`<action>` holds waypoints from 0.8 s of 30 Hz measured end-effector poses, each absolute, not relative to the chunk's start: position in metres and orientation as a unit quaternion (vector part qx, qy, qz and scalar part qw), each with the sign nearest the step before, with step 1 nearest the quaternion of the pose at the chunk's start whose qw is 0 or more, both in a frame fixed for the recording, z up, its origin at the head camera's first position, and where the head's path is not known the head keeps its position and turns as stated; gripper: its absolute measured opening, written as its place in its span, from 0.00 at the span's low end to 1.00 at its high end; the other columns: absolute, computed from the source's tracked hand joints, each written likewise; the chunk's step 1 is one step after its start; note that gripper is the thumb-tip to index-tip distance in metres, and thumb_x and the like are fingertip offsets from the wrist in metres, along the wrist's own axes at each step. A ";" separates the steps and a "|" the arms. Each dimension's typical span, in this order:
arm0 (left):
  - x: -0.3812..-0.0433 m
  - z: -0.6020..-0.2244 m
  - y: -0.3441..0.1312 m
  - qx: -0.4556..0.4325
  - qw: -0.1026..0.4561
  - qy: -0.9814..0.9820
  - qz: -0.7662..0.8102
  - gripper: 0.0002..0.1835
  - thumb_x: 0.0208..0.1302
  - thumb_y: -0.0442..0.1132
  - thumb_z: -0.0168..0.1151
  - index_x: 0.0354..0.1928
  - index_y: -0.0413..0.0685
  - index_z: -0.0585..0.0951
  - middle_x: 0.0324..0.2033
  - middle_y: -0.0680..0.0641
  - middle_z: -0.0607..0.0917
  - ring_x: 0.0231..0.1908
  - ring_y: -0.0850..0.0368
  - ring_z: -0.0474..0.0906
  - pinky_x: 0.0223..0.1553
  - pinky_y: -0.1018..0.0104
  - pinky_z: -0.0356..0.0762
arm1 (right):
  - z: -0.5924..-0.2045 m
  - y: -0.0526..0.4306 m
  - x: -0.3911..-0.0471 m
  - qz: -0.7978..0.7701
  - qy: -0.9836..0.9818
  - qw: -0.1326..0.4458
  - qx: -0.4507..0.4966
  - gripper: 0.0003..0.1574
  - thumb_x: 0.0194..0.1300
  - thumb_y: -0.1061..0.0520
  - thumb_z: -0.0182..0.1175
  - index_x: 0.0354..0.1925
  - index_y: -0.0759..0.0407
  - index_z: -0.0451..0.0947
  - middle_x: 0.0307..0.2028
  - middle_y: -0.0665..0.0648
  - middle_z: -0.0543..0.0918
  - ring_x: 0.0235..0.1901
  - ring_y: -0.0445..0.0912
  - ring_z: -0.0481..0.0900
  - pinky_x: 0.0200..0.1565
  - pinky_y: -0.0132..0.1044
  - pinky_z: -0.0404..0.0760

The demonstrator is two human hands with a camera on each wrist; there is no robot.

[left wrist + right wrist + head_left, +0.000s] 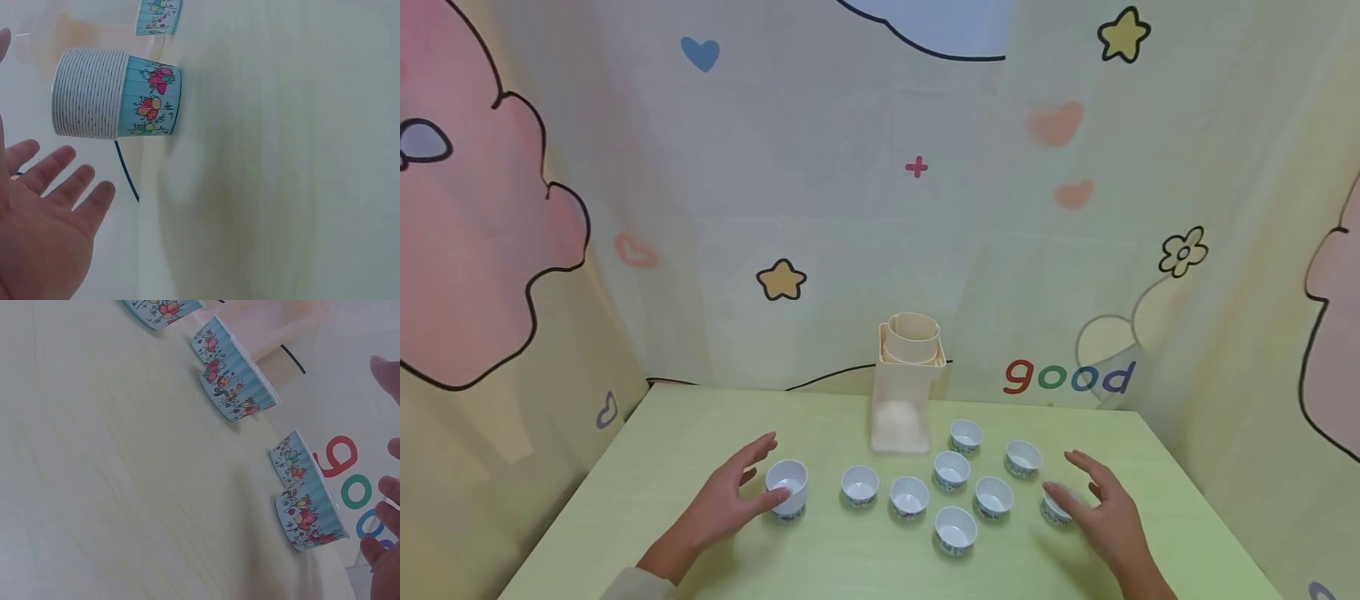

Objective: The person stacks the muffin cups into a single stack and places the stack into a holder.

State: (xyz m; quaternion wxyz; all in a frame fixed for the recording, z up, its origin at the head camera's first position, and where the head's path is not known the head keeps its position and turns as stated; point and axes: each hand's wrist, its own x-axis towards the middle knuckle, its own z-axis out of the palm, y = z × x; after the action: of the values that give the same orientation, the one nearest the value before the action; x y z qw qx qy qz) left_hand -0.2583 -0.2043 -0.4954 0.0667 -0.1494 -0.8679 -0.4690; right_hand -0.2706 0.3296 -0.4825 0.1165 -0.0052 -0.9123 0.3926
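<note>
My left hand [728, 500] is beside a nested stack of small paper cups [134, 97], its fingers spread. In the head view the thumb overlaps the stack's rim, but the left wrist view shows a gap between palm and cups. On the right, my other hand [1108, 518] hovers by a single paper cup [1057, 510], partly hidden by the thumb. Its fingers are apart and hold nothing. The cups are pale blue with flower and fruit prints and white inside. Several more single cups stand upright between the hands, among them a front cup [956, 533].
A cream plastic stand with a round tube on top [901, 412] rises behind the cups, near the table's back edge. The pale yellow-green table [700, 425] meets a printed cloth backdrop [850, 167] at the back, with cloth at both sides.
</note>
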 end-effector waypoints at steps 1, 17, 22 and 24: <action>-0.259 -0.496 -0.204 -0.151 0.058 -0.858 -0.487 0.45 0.64 0.54 0.72 0.78 0.51 0.62 0.73 0.40 0.72 0.72 0.39 0.67 0.71 0.42 0.70 | -0.485 0.330 -0.270 0.398 -0.910 0.116 -0.009 0.48 0.65 0.36 0.69 0.72 0.59 0.67 0.75 0.66 0.65 0.75 0.63 0.59 0.72 0.64 0.64; -0.271 -0.510 -0.217 -0.173 -0.045 -0.763 -0.621 0.45 0.59 0.39 0.77 0.74 0.34 0.64 0.71 0.33 0.72 0.67 0.52 0.75 0.68 0.68 0.74 | -0.501 0.340 -0.268 0.437 -0.894 0.042 -0.095 0.59 0.61 0.34 0.71 0.76 0.60 0.60 0.78 0.70 0.57 0.77 0.68 0.53 0.76 0.61 0.61; -0.273 -0.511 -0.217 -0.181 -0.062 -0.753 -0.630 0.43 0.60 0.38 0.76 0.73 0.33 0.65 0.69 0.32 0.73 0.67 0.53 0.75 0.68 0.65 0.75 | -0.505 0.342 -0.268 0.422 -0.900 0.021 -0.109 0.62 0.60 0.31 0.70 0.77 0.62 0.58 0.77 0.73 0.57 0.75 0.70 0.57 0.74 0.62 0.62; -0.273 -0.510 -0.216 -0.186 -0.067 -0.750 -0.632 0.42 0.61 0.37 0.75 0.73 0.32 0.65 0.69 0.31 0.72 0.68 0.46 0.74 0.68 0.64 0.75 | -0.507 0.342 -0.268 0.419 -0.902 0.022 -0.106 0.62 0.60 0.31 0.71 0.76 0.63 0.59 0.76 0.73 0.60 0.74 0.70 0.60 0.74 0.62 0.63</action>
State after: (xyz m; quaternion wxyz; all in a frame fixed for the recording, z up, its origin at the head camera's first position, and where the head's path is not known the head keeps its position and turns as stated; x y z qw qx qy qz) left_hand -0.2730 -0.2164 -0.5102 -0.0673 -0.1862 -0.7496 -0.6316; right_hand -0.2678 0.3424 -0.5066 0.0221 -0.1056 -0.9016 0.4189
